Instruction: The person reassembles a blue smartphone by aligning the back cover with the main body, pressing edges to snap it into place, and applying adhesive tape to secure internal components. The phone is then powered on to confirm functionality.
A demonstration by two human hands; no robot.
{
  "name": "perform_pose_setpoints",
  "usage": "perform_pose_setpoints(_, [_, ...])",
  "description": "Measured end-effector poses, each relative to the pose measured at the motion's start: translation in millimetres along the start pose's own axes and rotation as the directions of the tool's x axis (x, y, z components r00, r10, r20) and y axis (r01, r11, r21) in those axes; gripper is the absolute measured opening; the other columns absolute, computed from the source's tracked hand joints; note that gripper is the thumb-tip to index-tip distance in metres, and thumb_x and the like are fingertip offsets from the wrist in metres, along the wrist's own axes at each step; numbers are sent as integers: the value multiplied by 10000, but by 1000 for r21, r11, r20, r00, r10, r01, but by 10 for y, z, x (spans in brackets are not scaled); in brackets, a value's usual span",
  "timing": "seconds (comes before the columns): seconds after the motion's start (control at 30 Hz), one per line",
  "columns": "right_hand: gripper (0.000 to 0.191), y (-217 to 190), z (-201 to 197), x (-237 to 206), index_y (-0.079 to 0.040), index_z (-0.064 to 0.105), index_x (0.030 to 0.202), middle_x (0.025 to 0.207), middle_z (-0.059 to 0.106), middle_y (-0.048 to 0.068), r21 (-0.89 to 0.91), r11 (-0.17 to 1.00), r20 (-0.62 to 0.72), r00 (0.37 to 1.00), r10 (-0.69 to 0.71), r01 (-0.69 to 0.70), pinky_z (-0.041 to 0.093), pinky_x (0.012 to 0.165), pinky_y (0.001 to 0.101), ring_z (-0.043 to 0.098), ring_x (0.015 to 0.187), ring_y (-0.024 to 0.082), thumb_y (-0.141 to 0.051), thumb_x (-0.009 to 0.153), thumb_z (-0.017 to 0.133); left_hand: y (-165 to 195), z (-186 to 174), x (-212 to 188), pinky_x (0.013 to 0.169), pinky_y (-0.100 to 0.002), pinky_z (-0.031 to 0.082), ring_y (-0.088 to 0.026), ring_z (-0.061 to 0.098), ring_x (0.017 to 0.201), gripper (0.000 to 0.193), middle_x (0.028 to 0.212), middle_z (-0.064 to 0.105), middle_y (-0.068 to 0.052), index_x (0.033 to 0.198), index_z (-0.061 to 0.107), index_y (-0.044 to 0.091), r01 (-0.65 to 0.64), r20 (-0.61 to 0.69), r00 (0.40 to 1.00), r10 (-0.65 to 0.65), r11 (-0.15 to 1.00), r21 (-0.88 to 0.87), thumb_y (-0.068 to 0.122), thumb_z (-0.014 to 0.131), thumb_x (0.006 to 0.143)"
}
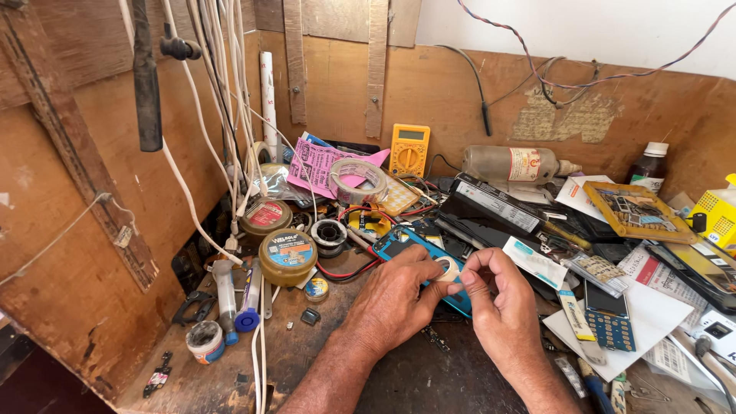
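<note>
My left hand [399, 295] holds a small roll of pale tape [447, 268] between thumb and fingers, over a blue phone frame [399, 241] that lies on the dark worn bench. My right hand [498, 303] is close beside it, thumb and forefinger pinched at the roll's edge, apparently on the tape's free end. The lower part of the phone frame is hidden under both hands.
A round tin [287, 257] and a second tin [264, 216] stand left of the hands, with a solder spool [330, 234] and a tape roll [358, 180]. A yellow multimeter [409, 149], a bottle on its side [514, 163], circuit boards, papers and white cables crowd the bench.
</note>
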State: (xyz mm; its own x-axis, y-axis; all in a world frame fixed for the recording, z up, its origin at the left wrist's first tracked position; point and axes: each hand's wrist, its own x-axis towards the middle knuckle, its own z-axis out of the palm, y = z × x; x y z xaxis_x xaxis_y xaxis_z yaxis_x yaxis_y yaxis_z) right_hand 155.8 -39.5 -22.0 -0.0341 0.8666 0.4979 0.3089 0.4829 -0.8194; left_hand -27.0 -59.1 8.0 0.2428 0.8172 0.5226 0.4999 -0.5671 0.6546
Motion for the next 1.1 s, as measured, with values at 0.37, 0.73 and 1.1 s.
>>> perform_pose_setpoints(0.37, [91, -3, 4, -9, -11, 601, 1033, 912, 636, 29, 6, 997, -88, 993, -82, 83, 492, 742, 239, 570, 801, 79, -73, 985, 647, -1, -25, -7, 688, -485, 507, -356, 668, 813, 323, 820, 634, -130, 868, 746, 40, -26, -36, 999, 28, 998, 51, 363, 768, 873])
perform_pose_setpoints(0.73, [141, -198, -37, -10, -56, 782, 1031, 1056, 720, 64, -265, 911, -8, 944, -330, 317, 526, 854, 272, 644, 974, 145, -122, 914, 740, -67, -43, -19, 702, -503, 515, -365, 665, 827, 232, 845, 627, -143, 853, 745, 50, -107, -28, 993, 111, 987, 121, 282, 764, 863])
perform_pose_setpoints(1.1, [56, -261, -20, -33, -57, 741, 880, 917, 731, 25, -366, 887, -47, 946, -319, 281, 541, 764, 297, 632, 882, 166, -76, 846, 781, -47, -57, -12, 721, -510, 527, -376, 665, 856, 244, 885, 635, -154, 871, 757, 54, -77, 17, 997, 75, 982, 173, 297, 764, 848])
